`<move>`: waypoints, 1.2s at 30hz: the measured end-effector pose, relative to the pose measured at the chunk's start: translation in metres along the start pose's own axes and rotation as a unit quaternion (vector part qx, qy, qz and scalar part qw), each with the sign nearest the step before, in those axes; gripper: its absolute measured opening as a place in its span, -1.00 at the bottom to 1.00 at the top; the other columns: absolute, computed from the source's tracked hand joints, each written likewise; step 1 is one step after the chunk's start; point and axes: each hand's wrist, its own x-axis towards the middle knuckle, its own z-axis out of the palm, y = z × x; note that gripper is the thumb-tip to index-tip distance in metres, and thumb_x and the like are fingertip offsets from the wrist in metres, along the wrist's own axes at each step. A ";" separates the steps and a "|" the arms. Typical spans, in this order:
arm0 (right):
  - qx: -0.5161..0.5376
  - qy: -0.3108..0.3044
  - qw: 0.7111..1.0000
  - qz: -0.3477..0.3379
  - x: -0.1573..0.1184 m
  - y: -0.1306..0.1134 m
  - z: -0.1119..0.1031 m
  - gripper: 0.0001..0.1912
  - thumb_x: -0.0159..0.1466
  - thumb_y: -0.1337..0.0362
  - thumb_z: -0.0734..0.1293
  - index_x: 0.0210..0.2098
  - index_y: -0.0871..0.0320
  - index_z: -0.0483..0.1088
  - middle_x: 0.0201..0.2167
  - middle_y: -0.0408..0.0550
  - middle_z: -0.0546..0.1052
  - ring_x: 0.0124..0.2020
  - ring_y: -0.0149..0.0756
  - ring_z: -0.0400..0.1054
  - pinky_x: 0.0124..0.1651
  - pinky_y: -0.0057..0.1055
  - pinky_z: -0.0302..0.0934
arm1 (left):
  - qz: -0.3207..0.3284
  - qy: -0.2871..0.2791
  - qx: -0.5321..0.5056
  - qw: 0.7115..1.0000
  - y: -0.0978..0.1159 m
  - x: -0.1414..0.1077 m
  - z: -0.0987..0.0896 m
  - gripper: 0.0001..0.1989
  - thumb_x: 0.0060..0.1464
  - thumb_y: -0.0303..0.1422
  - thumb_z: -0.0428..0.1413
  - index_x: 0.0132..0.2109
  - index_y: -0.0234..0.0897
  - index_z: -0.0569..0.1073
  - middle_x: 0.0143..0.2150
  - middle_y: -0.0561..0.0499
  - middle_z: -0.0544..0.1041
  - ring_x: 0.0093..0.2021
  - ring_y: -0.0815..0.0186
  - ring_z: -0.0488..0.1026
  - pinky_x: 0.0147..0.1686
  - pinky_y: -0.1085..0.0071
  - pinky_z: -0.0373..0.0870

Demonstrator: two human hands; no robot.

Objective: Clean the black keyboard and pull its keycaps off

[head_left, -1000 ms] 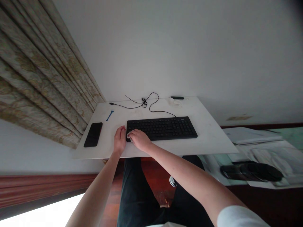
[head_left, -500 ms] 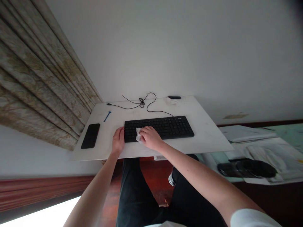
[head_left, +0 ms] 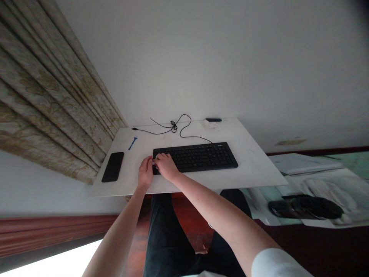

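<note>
A black keyboard lies on a white table. My left hand is at the keyboard's left edge, its fingers bent together and holding that side. My right hand is over the left-end keys, closed on a crumpled white tissue. Only a small bit of the tissue shows between the two hands; the rest is hidden under my fingers. The hands are close together, nearly touching.
A black phone and a small blue tool lie at the left. Behind the keyboard are its tied cable, a dark pen-like object and white crumpled tissue. A curtain hangs at left; a black bag-like object sits at right.
My right hand has moved left across the keys with the tissue, up to the keyboard's left end beside my left hand. My left hand has stayed at the edge. The view has shifted slightly.
</note>
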 end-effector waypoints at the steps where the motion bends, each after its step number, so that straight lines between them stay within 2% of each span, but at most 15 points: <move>1: -0.008 -0.004 1.000 -0.005 -0.001 0.001 -0.001 -0.77 0.43 0.37 0.24 -0.09 0.19 0.55 -0.09 0.08 0.50 -0.03 -0.11 0.26 -0.06 -0.22 0.05 | 0.000 0.000 0.001 1.000 0.000 0.000 0.000 -0.60 0.33 -0.17 -0.09 0.07 -0.27 0.50 0.05 -0.16 0.57 0.11 0.14 0.49 0.22 0.14 0.37; 9: -0.061 -0.019 0.998 -0.028 -0.040 0.042 -0.024 -0.82 0.40 0.42 0.28 -0.13 0.21 0.55 -0.15 0.07 0.53 -0.05 -0.12 0.25 -0.06 -0.22 -0.02 | -0.006 -0.001 -0.012 1.000 0.000 -0.002 -0.001 -0.59 0.33 -0.14 -0.09 0.07 -0.26 0.50 0.02 -0.15 0.58 0.08 0.13 0.51 0.20 0.14 0.38; 15: -0.101 0.001 0.995 -0.023 -0.072 0.068 -0.036 -0.79 0.41 0.45 0.25 -0.10 0.19 0.52 -0.14 0.06 0.53 -0.08 -0.14 0.25 -0.06 -0.22 -0.04 | -0.014 -0.004 -0.025 1.000 -0.002 -0.002 -0.001 -0.59 0.32 -0.12 -0.07 0.08 -0.26 0.49 0.04 -0.15 0.58 0.10 0.12 0.50 0.22 0.12 0.36; 21: -0.150 0.012 0.989 0.002 -0.101 0.098 -0.050 -0.83 0.40 0.40 0.28 -0.13 0.15 0.52 -0.18 0.03 0.55 -0.13 -0.13 0.26 -0.09 -0.23 -0.04 | -0.013 -0.005 -0.022 1.000 -0.002 -0.002 -0.001 -0.59 0.31 -0.11 -0.07 0.06 -0.24 0.50 0.02 -0.14 0.59 0.07 0.12 0.51 0.20 0.12 0.38; 25: -0.181 0.024 0.982 0.043 -0.130 0.126 -0.061 -0.79 0.39 0.43 0.26 -0.12 0.15 0.52 -0.18 0.05 0.56 -0.13 -0.12 0.27 -0.08 -0.23 -0.03 | -0.013 -0.006 -0.021 1.000 -0.003 -0.002 -0.001 -0.58 0.31 -0.10 -0.08 0.05 -0.24 0.51 0.02 -0.13 0.58 0.06 0.12 0.51 0.20 0.12 0.38; 30: -0.197 0.031 0.971 0.131 -0.175 0.164 -0.079 -0.71 0.40 0.43 0.19 -0.08 0.17 0.54 -0.24 0.09 0.56 -0.13 -0.09 0.29 -0.09 -0.22 -0.03 | -0.004 -0.006 -0.015 1.000 -0.002 -0.002 -0.001 -0.58 0.32 -0.09 -0.08 0.04 -0.24 0.51 0.00 -0.13 0.59 0.04 0.13 0.51 0.18 0.15 0.39; 36: -0.232 0.032 0.940 0.247 -0.208 0.193 -0.096 -0.71 0.37 0.43 0.19 -0.15 0.16 0.56 -0.21 0.13 0.57 -0.12 -0.09 0.30 -0.14 -0.23 -0.05 | 0.008 -0.005 -0.002 1.000 -0.002 -0.002 -0.002 -0.60 0.32 -0.11 -0.08 0.02 -0.22 0.52 -0.03 -0.12 0.59 0.03 0.14 0.51 0.17 0.16 0.40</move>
